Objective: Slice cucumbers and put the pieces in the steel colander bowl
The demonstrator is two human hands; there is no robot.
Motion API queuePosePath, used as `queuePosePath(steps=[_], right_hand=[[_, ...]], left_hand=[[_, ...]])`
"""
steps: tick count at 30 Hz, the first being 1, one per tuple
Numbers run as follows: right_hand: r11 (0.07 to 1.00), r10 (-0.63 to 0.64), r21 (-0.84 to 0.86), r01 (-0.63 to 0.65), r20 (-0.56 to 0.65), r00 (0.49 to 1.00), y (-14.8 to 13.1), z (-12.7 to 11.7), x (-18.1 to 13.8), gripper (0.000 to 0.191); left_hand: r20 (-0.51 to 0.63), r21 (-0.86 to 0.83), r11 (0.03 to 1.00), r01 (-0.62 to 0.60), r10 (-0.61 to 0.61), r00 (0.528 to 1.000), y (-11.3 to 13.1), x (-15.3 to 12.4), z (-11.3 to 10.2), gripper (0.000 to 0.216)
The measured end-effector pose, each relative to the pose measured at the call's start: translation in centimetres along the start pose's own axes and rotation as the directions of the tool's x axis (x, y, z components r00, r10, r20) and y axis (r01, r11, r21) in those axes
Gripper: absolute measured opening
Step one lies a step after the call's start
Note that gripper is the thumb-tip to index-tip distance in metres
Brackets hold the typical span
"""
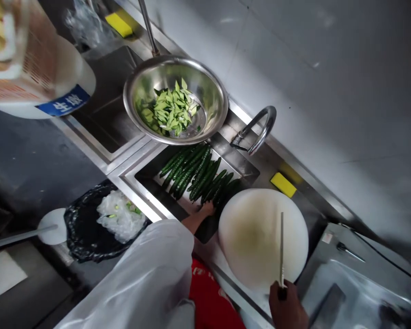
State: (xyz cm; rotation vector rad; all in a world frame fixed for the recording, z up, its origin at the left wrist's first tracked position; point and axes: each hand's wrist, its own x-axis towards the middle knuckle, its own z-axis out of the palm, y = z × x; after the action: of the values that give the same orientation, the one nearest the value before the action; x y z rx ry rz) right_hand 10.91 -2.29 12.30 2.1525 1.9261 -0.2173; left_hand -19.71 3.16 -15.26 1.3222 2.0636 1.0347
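My left hand (207, 209) reaches into the sink (150, 187) and touches the near ends of several dark green cucumbers (197, 173) lying in a pile; its fingers are hidden among them. My right hand (287, 308) is closed round the handle of a knife (281, 249) whose blade rests edge-on across a round white cutting board (256, 237). A steel bowl (139, 91) with sliced cucumber pieces (173, 109) sits on the divider between the two sink basins.
A curved tap (260, 130) rises behind the sink. Yellow sponges (283, 184) lie on the back ledge. A black bin bag (85, 233) with clear plastic scraps stands at the left. A white container with a blue label (63, 103) sits upper left.
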Motion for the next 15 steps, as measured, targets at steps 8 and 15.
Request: queuePosePath(steps=[8,15], right_hand=[[0.995,-0.08,0.05,0.082,-0.052,0.995,-2.1,7.5,0.6,0.06],[0.99,-0.138,-0.008,0.139,0.044,0.989,-5.5,3.6,7.5,0.049]], left_hand=[[0.34,0.345,0.803,0.485,-0.589,0.733,-1.0,3.5,7.7,0.05],[0.497,0.172,0.869,0.463,-0.483,0.721,-3.4,5.2,6.4,0.046]])
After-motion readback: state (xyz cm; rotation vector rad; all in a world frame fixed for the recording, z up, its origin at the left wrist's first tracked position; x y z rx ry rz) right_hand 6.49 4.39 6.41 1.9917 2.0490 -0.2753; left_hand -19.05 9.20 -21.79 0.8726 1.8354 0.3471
